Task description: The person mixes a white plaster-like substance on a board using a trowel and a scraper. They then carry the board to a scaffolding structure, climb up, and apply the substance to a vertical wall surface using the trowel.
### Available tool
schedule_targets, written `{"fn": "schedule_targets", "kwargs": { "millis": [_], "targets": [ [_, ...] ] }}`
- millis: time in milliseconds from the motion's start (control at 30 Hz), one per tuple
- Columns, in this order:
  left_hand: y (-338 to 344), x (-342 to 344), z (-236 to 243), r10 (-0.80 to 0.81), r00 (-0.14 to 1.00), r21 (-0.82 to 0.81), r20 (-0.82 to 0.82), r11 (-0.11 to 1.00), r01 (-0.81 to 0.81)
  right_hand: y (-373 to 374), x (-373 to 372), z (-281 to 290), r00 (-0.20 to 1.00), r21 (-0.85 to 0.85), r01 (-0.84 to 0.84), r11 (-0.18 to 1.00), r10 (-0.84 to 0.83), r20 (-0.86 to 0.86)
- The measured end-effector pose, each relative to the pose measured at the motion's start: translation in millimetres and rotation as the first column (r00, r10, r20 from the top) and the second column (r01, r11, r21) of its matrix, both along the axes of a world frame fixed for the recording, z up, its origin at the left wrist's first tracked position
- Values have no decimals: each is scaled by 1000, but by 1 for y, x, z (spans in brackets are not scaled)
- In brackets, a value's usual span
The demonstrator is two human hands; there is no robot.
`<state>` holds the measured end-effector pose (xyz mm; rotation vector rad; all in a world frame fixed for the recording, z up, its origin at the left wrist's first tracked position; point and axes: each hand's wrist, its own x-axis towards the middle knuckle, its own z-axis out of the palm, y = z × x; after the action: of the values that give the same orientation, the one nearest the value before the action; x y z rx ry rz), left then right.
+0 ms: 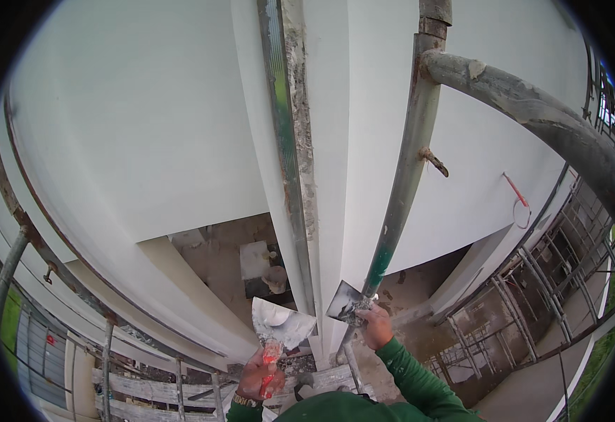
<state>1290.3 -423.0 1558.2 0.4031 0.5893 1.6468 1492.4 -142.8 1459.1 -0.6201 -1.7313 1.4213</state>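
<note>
My left hand [257,376] is closed round the red-and-white handle of a broad putty knife [295,329], its blade tilted up and coated with white filler. To the right, my right hand [376,328] grips a second putty knife [343,298]. That one has a dark, greyish blade smeared with filler near the handle. The two blades are close together but apart. Just behind the right blade rises a grey scaffold pole [400,204] with a green stain low on it. Both knives are in front of a white wall corner [330,176].
A long metal bar [284,133] runs beside a rough, unpainted strip [299,91]. Scaffold tubes cross at the upper right [525,95] and left [29,246]. White-smeared planks [156,392] lie low at the left. An orange piece with a wire loop [517,190] hangs on the right wall.
</note>
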Motion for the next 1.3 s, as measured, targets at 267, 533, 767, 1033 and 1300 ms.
{"fn": "schedule_targets", "kwargs": {
  "millis": [267, 533, 767, 1033, 1300],
  "targets": [
    [42, -30, 14, 335, 709, 14, -620, 908, -418, -23, -55, 136, 935, -467, -93, 879, -84, -344],
    [73, -33, 14, 343, 222, 188, -913, 835, -517, -58, -100, 218, 942, -325, -202, 924, 93, -322],
    [91, -28, 12, 240, -160, 287, -958, 853, -436, -58, -103, 226, 939, -279, -123, 952, 21, -343],
    [72, -42, -34, 284, 612, 41, -739, 925, -379, 20, -150, 421, 753, 126, -133, 983, 183, -632],
    [47, -52, -40, 295, 707, 16, -643, 928, -373, 110, -166, 670, 778, 594, 538, 599, -82, -623]
  ]
}}
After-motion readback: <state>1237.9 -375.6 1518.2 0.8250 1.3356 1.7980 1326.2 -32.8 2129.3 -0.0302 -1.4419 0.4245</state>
